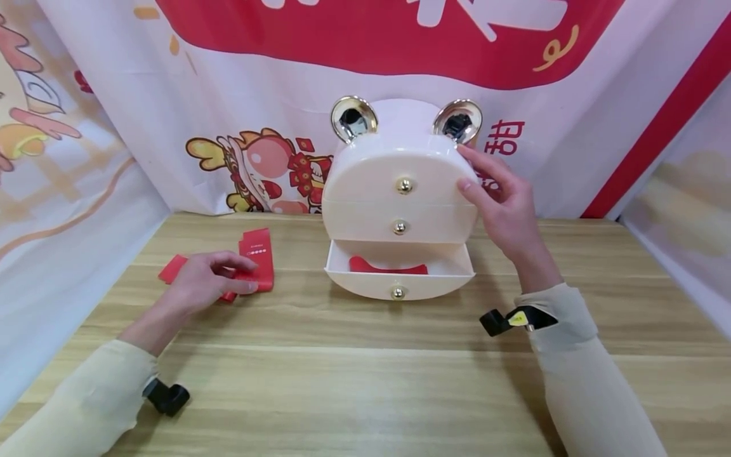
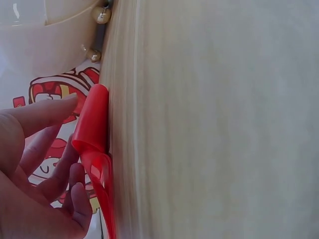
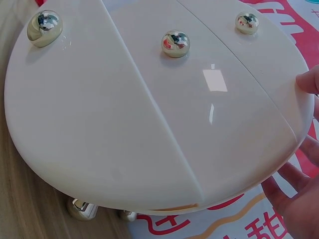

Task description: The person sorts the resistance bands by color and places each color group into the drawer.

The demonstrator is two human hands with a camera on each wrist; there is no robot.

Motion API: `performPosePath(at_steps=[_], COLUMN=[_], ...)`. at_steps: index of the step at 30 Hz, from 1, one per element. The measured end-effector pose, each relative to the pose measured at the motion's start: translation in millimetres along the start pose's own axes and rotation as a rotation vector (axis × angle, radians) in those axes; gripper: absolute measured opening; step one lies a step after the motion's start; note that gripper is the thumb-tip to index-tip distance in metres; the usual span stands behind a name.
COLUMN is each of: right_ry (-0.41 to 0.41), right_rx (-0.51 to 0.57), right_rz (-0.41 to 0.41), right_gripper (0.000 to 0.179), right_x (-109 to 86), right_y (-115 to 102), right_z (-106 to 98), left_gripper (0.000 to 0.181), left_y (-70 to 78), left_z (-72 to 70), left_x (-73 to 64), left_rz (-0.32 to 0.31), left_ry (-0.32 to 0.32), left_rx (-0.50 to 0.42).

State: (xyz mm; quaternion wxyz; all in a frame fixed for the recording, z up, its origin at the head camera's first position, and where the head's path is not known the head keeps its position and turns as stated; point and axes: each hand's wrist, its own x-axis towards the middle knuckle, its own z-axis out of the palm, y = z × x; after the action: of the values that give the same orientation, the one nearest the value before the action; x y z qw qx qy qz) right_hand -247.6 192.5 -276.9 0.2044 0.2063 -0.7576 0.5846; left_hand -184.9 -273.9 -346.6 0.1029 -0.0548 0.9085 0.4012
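Note:
A white, round-fronted drawer box [image 1: 394,171] stands on the table, with two gold-rimmed eye-like discs on top and gold ball knobs. Its bottom drawer [image 1: 342,279] is pulled out, and a red piece [image 1: 388,266] lies inside. My right hand [image 1: 508,203] holds the box's upper right edge, thumb on the front and fingers round the side; the right wrist view shows this grip too. At the left, my left hand [image 1: 208,279] hovers by a folded red strip [image 1: 259,254] with white print. In the left wrist view its loosely bent fingers lie close beside the red strip [image 2: 92,119]; contact is unclear.
The wood-grain table [image 1: 365,381] extends in front of the box. A printed cloth [image 1: 274,95] with red and cartoon patterns hangs right behind it, and more cloth lines both sides. Another red piece [image 1: 172,269] lies beyond the left hand.

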Motion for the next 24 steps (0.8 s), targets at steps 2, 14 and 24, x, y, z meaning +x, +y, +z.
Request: performPosePath(at_steps=[2,14,24], right_ry=[0.001,0.003,-0.008], right_rx=[-0.002,0.024,0.025], right_rz=[0.003,-0.005,-0.022], right_gripper=[0.044,0.044,0.044], right_x=[0.3,0.9,1.5], right_y=[-0.3,1.1,1.6], right_z=[0.5,0.1,-1.2], left_gripper=[0.055,0.048,0.036], left_y=[-0.9,5.8,20.9], left_z=[-0.3,4.9,3.1], left_x=[1.0,11.4,11.5], left_rz=[0.004,0.054,0.119], left_ry=[-0.004,-0.013,0.115], left_rx=[0.021,0.188,0.124])
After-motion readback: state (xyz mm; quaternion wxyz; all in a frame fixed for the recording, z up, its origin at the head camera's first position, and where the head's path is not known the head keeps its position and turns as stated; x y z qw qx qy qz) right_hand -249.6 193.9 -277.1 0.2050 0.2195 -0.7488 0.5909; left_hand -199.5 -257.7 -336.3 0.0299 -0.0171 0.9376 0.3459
